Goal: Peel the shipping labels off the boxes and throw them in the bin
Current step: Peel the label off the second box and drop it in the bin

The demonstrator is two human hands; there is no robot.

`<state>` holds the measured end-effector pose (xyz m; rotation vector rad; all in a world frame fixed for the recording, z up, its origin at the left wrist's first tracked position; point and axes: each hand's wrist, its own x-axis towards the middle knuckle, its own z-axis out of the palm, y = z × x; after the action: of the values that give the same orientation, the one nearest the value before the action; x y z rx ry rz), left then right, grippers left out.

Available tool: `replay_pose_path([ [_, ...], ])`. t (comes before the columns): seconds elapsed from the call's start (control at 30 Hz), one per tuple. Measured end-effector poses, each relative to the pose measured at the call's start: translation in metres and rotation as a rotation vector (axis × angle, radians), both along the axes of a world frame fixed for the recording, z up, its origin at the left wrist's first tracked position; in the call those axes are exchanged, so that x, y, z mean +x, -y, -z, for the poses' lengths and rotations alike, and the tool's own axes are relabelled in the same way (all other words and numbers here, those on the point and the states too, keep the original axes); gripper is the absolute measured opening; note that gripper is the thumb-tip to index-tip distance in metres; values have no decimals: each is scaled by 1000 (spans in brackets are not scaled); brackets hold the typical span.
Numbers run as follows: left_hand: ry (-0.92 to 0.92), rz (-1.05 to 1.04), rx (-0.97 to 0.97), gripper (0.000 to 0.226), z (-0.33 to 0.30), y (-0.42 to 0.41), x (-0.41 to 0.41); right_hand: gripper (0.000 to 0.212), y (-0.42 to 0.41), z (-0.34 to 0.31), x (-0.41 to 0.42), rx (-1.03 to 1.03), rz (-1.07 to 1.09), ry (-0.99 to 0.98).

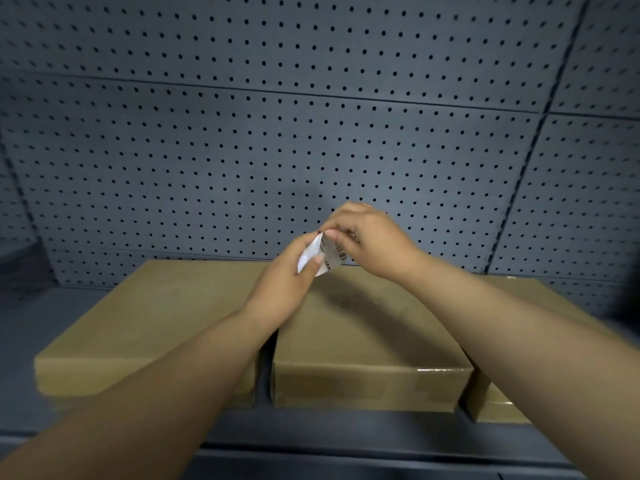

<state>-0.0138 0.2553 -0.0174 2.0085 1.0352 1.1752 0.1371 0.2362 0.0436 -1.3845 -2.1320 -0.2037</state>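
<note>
Three brown cardboard boxes lie side by side on a dark shelf: a left box (145,313), a middle box (367,337) and a right box (498,403), partly hidden by my right forearm. Above the middle box I hold a white shipping label (320,254) with a barcode, folded and lifted clear of the box tops. My left hand (287,282) pinches its lower left part. My right hand (370,237) pinches its upper edge from the right. No label shows on the visible box tops. No bin is in view.
A grey perforated panel (311,133) forms the wall right behind the boxes. The dark shelf surface (41,327) extends to the left of the boxes, and its front edge (346,445) runs below them. Narrow gaps separate the boxes.
</note>
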Motion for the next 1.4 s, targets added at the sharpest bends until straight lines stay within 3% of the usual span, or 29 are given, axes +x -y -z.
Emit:
replay_pose_path([
  [0.13, -107, -181, 96, 25, -10, -6, -1, 27, 4, 2, 1, -165, -35, -343],
  [0.27, -340, -340, 250, 27, -24, -13, -5, 31, 0, 14, -2, -354, -56, -701],
  [0.4, -531, -432, 346, 26, -30, -20, -22, 35, -14, 29, 5, -373, 185, -978],
  [0.43, -581, -452, 359, 26, -31, -22, -28, 34, -15, 33, 8, -393, 257, -905],
  [0.57, -724, -509, 460, 44, -29, -25, -42, 21, -20, 64, -1, -491, 380, -202],
  [0.7, -744, -524, 520, 47, -26, -26, -42, 17, -9, 81, -32, -393, 216, 66],
  [0.83, -766, -492, 520, 31, -21, -28, -50, 15, 5, 81, -20, -358, 86, 165],
  [1.03, -781, -465, 569, 26, -13, -31, -55, 21, -33, 90, -8, -325, 336, 103],
  [1.27, -789, -430, 588, 24, -2, -35, -55, 16, -8, 92, -29, -277, 25, 120],
  [1.4, -790, -410, 599, 26, 1, -35, -56, 21, -28, 89, 6, -289, 233, 110],
])
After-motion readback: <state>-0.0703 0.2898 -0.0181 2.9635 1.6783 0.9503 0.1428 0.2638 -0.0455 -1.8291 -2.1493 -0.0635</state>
